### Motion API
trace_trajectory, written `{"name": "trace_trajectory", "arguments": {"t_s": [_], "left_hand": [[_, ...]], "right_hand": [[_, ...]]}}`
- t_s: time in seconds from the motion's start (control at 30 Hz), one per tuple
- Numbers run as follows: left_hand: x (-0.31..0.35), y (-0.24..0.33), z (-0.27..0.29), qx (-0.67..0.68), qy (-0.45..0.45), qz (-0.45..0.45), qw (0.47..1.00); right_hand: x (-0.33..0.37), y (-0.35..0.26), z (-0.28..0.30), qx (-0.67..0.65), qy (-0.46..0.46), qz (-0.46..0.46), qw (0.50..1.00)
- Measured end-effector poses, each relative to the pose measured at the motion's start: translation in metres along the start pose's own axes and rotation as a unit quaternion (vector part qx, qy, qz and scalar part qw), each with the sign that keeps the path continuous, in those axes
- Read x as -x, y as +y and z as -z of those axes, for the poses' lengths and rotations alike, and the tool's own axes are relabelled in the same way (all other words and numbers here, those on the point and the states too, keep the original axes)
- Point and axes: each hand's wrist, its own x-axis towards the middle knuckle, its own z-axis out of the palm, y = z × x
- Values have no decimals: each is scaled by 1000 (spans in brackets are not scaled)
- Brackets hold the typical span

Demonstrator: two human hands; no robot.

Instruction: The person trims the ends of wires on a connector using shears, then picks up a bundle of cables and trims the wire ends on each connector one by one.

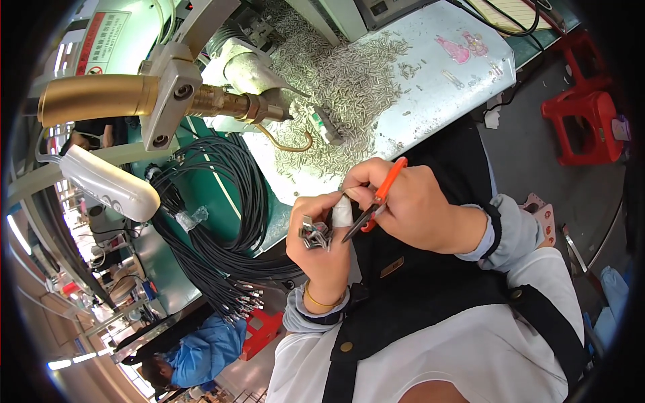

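Observation:
My left hand (321, 269) is closed around a small cluster of silver metal connectors (314, 235), which stick out of the fist. A white wrap (342, 212) covers one of its fingers. My right hand (420, 211) has orange-handled scissors (393, 180) hooked in it, blades pointing down and left, close to the wrapped finger. The fingertips of both hands meet at a tiny dark piece, too small to name. Both hands are above my black apron, just off the near edge of a pale work board (437, 87).
Loose small metal pieces (356, 74) lie heaped on the board. A brass-coloured nozzle (228, 102) on a bracket juts in from the left. Coiled black cables (235, 174) cover the green bench. A red stool (584, 127) stands right; a person in blue (208, 349) sits lower left.

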Motion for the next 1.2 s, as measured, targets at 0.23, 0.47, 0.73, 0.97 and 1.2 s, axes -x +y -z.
{"name": "trace_trajectory", "arguments": {"t_s": [0.23,0.47,0.73,0.97,1.2], "left_hand": [[-7,5,4,67,-19,165,984],[-14,12,9,180,-43,239,953],[-9,8,6,130,3,141,981],[-13,9,2,100,2,134,986],[-47,-3,11,191,-69,290,935]], "right_hand": [[-4,6,3,-268,-33,-144,952],[-5,-3,10,-269,-43,-138,952],[3,3,20,177,-125,-92,972],[7,15,8,190,-74,-35,978],[-11,-2,26,-202,-224,-329,895]]}}
